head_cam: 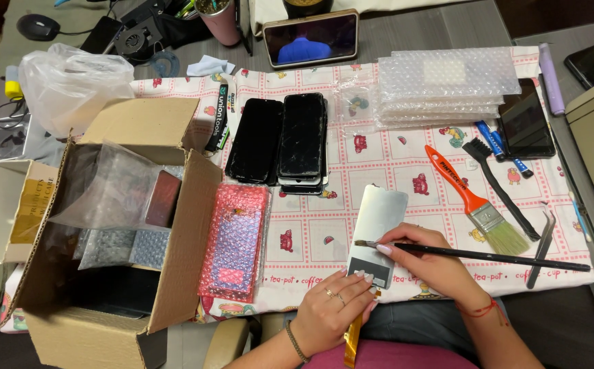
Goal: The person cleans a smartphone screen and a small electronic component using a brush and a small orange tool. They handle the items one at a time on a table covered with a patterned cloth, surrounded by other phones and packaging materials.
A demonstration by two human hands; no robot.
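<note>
On the patterned cloth (406, 171) over the desk, the left hand (331, 311) pinned the near end of the phone panel (377, 229) while the right hand (428, 263) pinched a thin black brush (488, 256), mid-dusting; next stroke likely needed light pressure.

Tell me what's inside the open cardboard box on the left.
Inside the cardboard box: a clear plastic bag over a dark reddish slab, plus grey bubble-wrapped packets. The bottom is shadowed and partly covered, so anything else stays hidden.

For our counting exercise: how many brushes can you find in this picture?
3. A thin black brush is in the right hand; an orange-handled paintbrush and a black brush lie on the cloth to the right. Others may be hidden.
</note>
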